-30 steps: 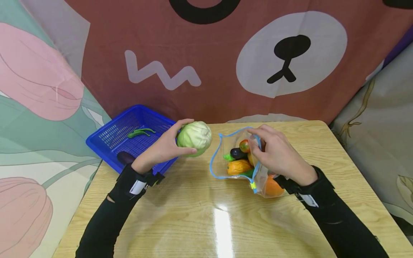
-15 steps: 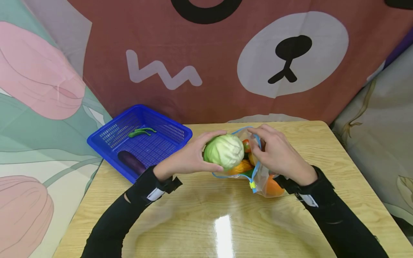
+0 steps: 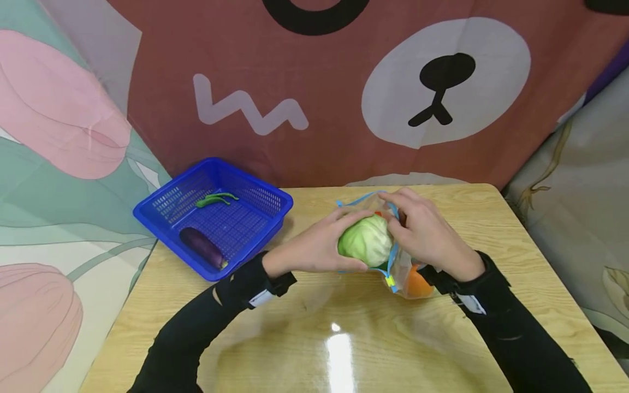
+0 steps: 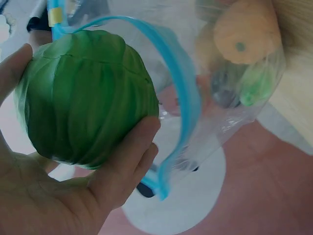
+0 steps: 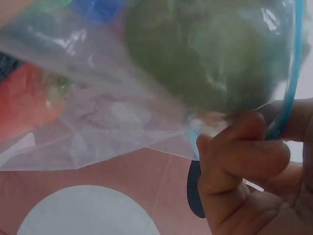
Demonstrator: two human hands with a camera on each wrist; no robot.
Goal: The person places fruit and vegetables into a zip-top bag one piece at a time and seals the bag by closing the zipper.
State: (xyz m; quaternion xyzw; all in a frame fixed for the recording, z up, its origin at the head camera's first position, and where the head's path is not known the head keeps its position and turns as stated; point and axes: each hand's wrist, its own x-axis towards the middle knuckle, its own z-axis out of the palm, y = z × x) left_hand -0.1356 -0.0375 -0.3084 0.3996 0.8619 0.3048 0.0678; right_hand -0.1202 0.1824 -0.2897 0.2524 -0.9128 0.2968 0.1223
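Note:
A pale green cabbage [image 3: 366,241] is gripped by my left hand [image 3: 321,243], thumb on the near side and fingers on the far side. It stands at the mouth of a clear zip bag [image 4: 234,112] with a blue rim. In the left wrist view the cabbage [image 4: 90,100] fills the hand, beside the rim. My right hand [image 3: 427,229] pinches the bag's blue edge, as the right wrist view shows with curled fingers [image 5: 244,161]. Inside the bag lie an orange round thing [image 3: 417,282] and several other vegetables, partly hidden by the cabbage and hands.
At the left of the wooden table [image 3: 295,338] stands a blue plastic basket [image 3: 255,210]. It holds an eggplant [image 3: 201,246] and green chili peppers [image 3: 215,200]. Behind the table hangs a brown cloth [image 3: 324,82] with a bear print.
My left hand has carried the cabbage rightward from beside the basket to the bag's mouth, covering the vegetables there. My right hand stays in place at the bag's edge.

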